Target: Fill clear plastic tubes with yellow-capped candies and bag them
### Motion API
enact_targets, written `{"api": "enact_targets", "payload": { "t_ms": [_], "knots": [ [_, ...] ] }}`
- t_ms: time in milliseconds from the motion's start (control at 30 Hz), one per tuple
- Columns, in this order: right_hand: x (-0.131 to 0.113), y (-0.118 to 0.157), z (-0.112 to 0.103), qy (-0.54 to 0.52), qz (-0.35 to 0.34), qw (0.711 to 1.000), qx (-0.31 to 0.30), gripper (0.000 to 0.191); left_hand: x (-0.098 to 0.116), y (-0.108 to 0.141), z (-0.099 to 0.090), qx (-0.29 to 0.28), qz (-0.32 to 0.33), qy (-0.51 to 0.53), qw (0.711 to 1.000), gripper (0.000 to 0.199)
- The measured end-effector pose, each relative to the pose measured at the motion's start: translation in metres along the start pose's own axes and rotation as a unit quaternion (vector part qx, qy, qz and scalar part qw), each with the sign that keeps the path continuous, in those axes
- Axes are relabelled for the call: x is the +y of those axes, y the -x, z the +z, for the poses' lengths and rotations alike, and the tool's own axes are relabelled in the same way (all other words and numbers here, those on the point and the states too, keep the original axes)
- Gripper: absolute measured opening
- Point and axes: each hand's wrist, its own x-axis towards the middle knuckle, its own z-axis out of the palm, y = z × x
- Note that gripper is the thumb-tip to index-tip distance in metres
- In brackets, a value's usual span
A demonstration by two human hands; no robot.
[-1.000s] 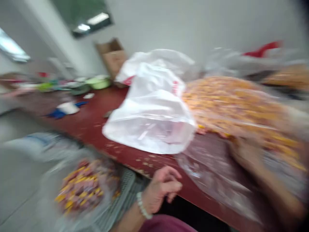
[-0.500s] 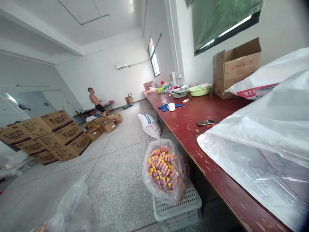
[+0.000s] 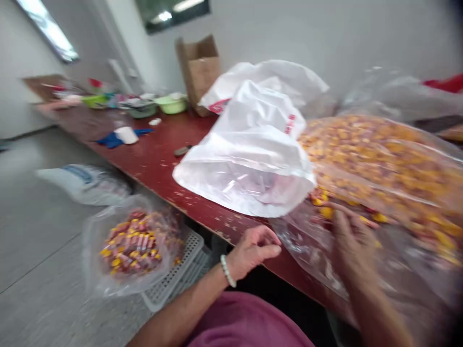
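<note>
My left hand [image 3: 255, 251], with a pale bead bracelet on its wrist, hovers at the table's front edge. Its fingers curve loosely apart from the thumb, and nothing shows between them. On the right, my right hand [image 3: 352, 241] reaches to small pinkish tubes with yellow caps [image 3: 325, 212] at the mouth of a large clear plastic bag [image 3: 390, 159]. Blur hides whether its fingers grip any. Between and beyond my hands, a white woven sack [image 3: 249, 149] with a clear lower part lies on the red table [image 3: 159, 168].
Below the table edge, another clear bag of yellow-capped tubes [image 3: 133, 241] rests on a grey plastic crate [image 3: 173, 270]. A white sack [image 3: 87, 180] lies on the floor. Farther along the table are a white mug [image 3: 126, 135], a green basin [image 3: 171, 103] and an open cardboard box [image 3: 202, 72].
The view has swung right and down toward the table. Both my hands and the large bag of yellow-capped tubes have come into view; the stacked cartons and the other person have left it.
</note>
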Motion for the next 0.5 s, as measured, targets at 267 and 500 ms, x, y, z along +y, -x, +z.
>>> {"api": "enact_targets", "payload": {
  "t_ms": [267, 500],
  "knots": [
    [-0.014, 0.059, 0.021, -0.181, 0.116, 0.965, -0.150, 0.025, 0.014, 0.003, 0.014, -0.028, 0.065, -0.056, 0.996, 0.020],
    [-0.008, 0.062, 0.014, 0.049, -0.117, 0.962, -0.243, 0.022, -0.002, 0.000, 0.004, -0.040, 0.013, 0.100, 0.994, 0.033]
  ]
}}
